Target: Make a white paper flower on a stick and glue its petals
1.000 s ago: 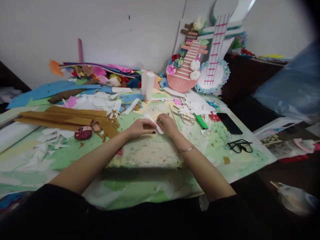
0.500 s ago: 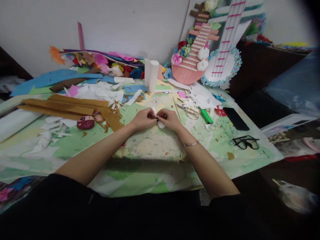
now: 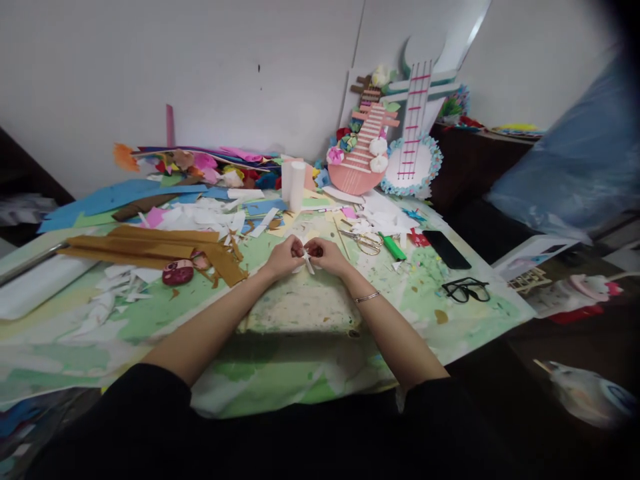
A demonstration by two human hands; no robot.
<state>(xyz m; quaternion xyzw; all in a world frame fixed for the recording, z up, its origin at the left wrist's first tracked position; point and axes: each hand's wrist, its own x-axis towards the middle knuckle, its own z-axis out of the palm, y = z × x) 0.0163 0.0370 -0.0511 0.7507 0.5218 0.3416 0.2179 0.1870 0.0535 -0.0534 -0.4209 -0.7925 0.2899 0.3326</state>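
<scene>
A small white paper piece (image 3: 309, 261) with narrow, petal-like strips is pinched between my two hands over the table's front middle. My left hand (image 3: 287, 257) is closed on its left side, fingertips together. From the right, my right hand (image 3: 325, 256) grips the same piece, its fingertips nearly touching those of the left. The fingers cover part of the paper. Beneath the hands lies a pale, paint-spotted board (image 3: 303, 307). Gold-handled scissors (image 3: 367, 244) and a thin wooden stick (image 3: 343, 240) lie just beyond my right hand.
Brown crepe paper (image 3: 145, 245) and a dark red patterned object (image 3: 177, 272) lie left. White paper rolls (image 3: 296, 187) stand behind. A green glue-like tube (image 3: 393, 247), a black phone (image 3: 447, 249) and glasses (image 3: 466, 290) lie right. Paper instruments (image 3: 357, 160) lean on the wall.
The camera view has tilted up and shifted right. My hands stay together on the white paper, which now shows strips pointing down between the fingers.
</scene>
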